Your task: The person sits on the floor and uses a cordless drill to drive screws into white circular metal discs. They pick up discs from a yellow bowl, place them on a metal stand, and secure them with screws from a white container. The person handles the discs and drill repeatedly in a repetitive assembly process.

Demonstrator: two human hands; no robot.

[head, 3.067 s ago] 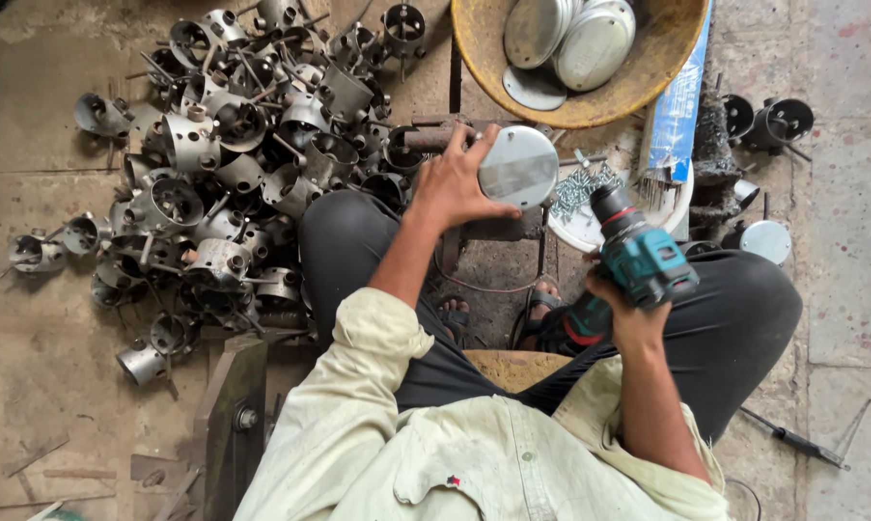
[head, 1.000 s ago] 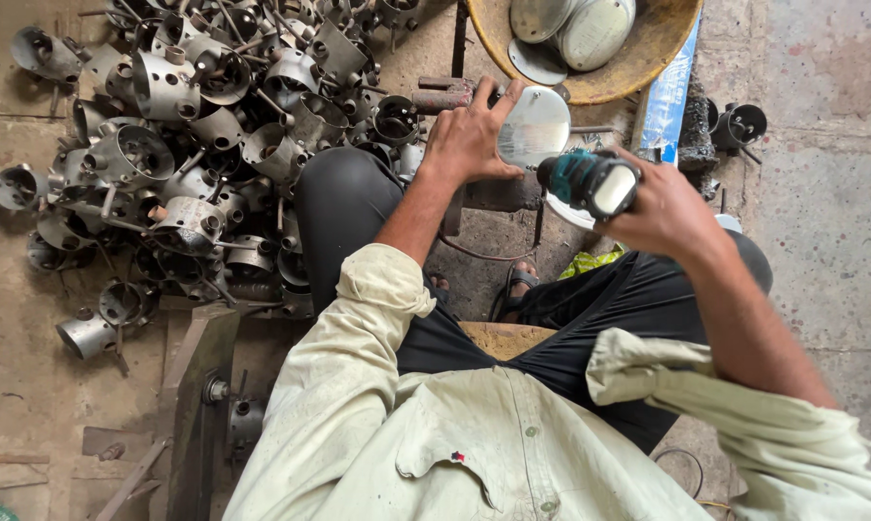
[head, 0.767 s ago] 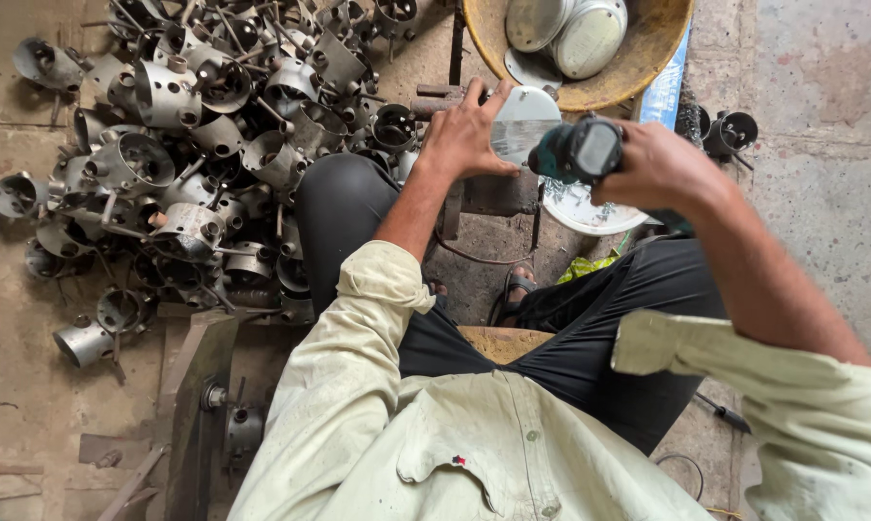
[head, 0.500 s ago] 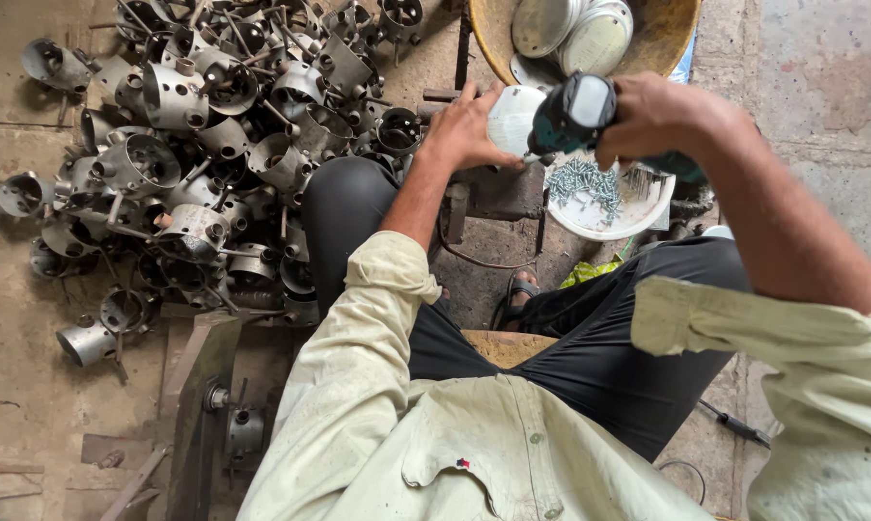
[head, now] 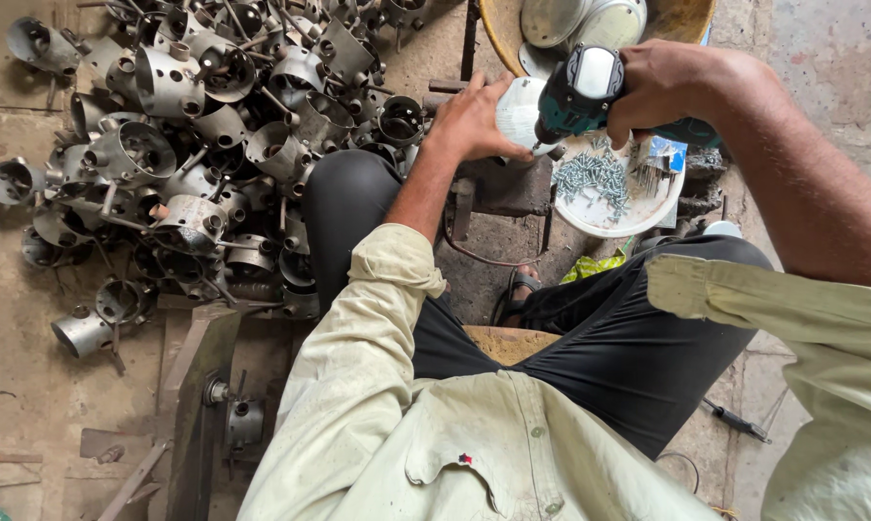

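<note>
Drill (head: 585, 92) gripped in right hand (head: 662, 87), tip on metal disc (head: 520, 111), left hand (head: 474, 121) pinching disc

left hand (head: 474, 121) steadies metal disc (head: 518, 111) | right hand (head: 669, 82) grips cordless drill (head: 582, 92)

light: even, soft daylight | shadows: faint | focus: sharp | edges: slight wide-angle stretch

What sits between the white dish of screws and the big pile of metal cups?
In the head view, the left hand pressing a round metal disc, a dark metal block beneath it, and the person's black-trousered knee.
</note>
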